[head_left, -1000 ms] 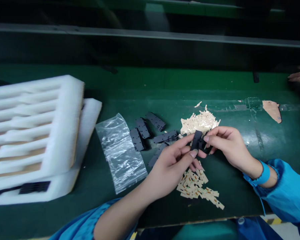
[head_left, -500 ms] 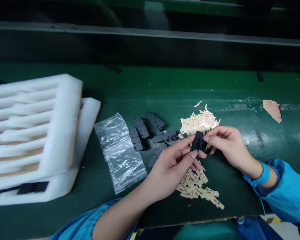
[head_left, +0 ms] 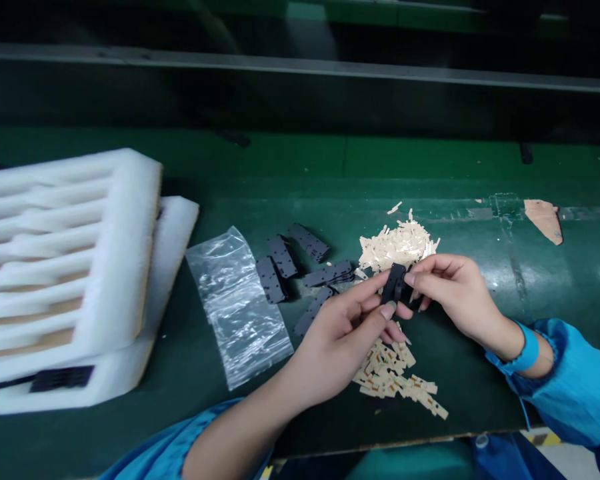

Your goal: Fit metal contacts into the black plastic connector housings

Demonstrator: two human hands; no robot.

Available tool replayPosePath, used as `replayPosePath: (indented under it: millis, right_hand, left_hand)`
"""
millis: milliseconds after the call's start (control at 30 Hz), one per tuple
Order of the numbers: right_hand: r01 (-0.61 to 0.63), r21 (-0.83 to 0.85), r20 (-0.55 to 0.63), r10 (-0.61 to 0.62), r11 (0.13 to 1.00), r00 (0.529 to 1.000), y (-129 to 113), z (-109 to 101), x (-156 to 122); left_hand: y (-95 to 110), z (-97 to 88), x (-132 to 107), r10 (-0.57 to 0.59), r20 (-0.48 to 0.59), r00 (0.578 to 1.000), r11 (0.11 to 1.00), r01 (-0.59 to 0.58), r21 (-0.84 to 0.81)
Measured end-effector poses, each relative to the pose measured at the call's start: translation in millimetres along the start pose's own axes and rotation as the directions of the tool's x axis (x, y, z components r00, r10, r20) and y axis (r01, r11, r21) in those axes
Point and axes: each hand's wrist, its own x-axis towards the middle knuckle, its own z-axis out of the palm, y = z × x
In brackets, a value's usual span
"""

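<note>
Between the thumb and fingers of my left hand [head_left: 343, 337] is a small black plate [head_left: 393, 283], tilted up over the table. My right hand [head_left: 457, 293] pinches at the plate's right edge, thumb and forefinger pressed together; anything tiny between those fingertips is too small to make out. Just behind the hands rises a heap of pale cream strips [head_left: 397, 243]. Below them lies a looser pile of cream pieces with brownish marks [head_left: 397, 377], partly covered by my left fingers. Several stacks of black plates with small holes [head_left: 283, 255] rest left of my left hand.
A clear plastic bag [head_left: 240, 310] lies flat left of the black stacks. White slotted foam trays [head_left: 130, 253] are piled at the far left, with black parts in the lower one. A torn brown patch [head_left: 543, 220] marks the green table [head_left: 570, 287] at right.
The black plate has turned slightly in my left fingers. My right fingertips stay at its right edge with only a slight shift. The piles look the same.
</note>
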Motion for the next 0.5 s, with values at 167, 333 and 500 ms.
replayPosePath:
  millis: [167,333,500]
  right_hand:
    - [0.006,-0.017,-0.006,-0.007,1.0,1.0,0.6,0.5,-1.0]
    - [0.01,-0.015,0.001,-0.01,1.0,1.0,-0.3,0.3,-0.9]
    - [0.001,-0.014,0.015,-0.001,1.0,1.0,0.7,0.1,-0.6]
  left_hand:
    - [0.9,1.4,1.1,0.001,-0.003,1.0,1.0,-0.001,0.001]
    - [4.3,1.7,0.3,-0.014,-0.007,1.0,1.0,0.014,0.007]
    - [7.2,0.9,-0.6,-0.016,0.0,1.0,1.0,0.016,-0.004]
